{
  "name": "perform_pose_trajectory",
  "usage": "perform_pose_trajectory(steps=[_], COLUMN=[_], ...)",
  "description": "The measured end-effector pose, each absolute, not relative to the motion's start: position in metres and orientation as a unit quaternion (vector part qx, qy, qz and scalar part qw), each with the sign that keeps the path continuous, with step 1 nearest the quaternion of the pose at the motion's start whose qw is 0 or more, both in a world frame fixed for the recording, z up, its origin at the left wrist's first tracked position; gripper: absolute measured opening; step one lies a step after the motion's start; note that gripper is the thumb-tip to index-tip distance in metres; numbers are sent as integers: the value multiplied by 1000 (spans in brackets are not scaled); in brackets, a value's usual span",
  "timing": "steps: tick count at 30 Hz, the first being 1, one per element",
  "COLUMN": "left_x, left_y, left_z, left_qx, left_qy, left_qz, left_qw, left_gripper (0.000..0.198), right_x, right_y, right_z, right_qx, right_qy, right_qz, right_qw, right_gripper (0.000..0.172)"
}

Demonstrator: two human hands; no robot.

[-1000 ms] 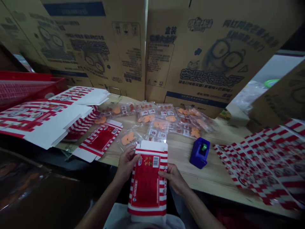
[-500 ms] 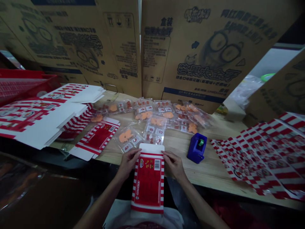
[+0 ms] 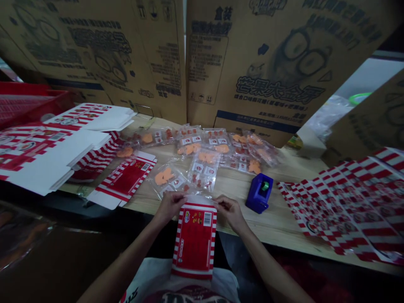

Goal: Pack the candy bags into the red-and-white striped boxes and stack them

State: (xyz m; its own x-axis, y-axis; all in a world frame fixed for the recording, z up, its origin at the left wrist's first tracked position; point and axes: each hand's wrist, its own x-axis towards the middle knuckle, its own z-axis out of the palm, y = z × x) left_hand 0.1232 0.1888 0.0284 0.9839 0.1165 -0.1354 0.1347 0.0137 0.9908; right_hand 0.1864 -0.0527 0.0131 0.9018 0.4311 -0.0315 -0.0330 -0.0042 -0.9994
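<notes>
Holding a red-and-white striped box (image 3: pixel 195 244) by its top corners, just in front of the near edge of the wooden table (image 3: pixel 232 185), above the white shirt (image 3: pixel 148 273). Pinching the left corner between thumb and bent fingers of the left hand (image 3: pixel 170 206), with hardly any gap; pinching likewise at the right corner with the right hand (image 3: pixel 232 212), but blurred at the fingertips, so cannot tell the exact hold on the white top flap (image 3: pixel 199 200). Cannot see the back of the box, nor read the small print on its red panel. Cut off at the bottom: the shirt's lettering. Partly out of view: the red crate (image 3: pixel 58 103) at far left, the striped packaging (image 3: pixel 362 210) at right. Hard to separate the overlapping clear packets of orange pieces (image 3: pixel 202 168) near the cardboard cartons (image 3: pixel 236 63). Compared with a second ago, gripping higher with the right hand, at the corner instead of partway down the side; showing less of the flap, now only a narrow strip. Unmoved on the table: the blue tape dispenser (image 3: pixel 259 194).
</notes>
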Motion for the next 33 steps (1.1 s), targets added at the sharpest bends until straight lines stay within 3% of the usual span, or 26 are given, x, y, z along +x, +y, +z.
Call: perform_pose_trajectory(steps=[10,21,33], left_x=[114,132,108], left_y=[185,194,183], left_z=[42,65,52], left_qx=[827,807,807], left_qy=[-13,5,-21], left_qz=[59,-48,42], left_qw=[559,588,588], left_gripper=[12,16,10], right_x=[175,188,153], right_y=[-53,-53,-56], right_z=[18,42,32], right_qx=[-713,-736,-720], right_qy=[-167,-157,-190], right_qz=[151,176,105], right_qw=[664,634,659], right_gripper=[22,13,15])
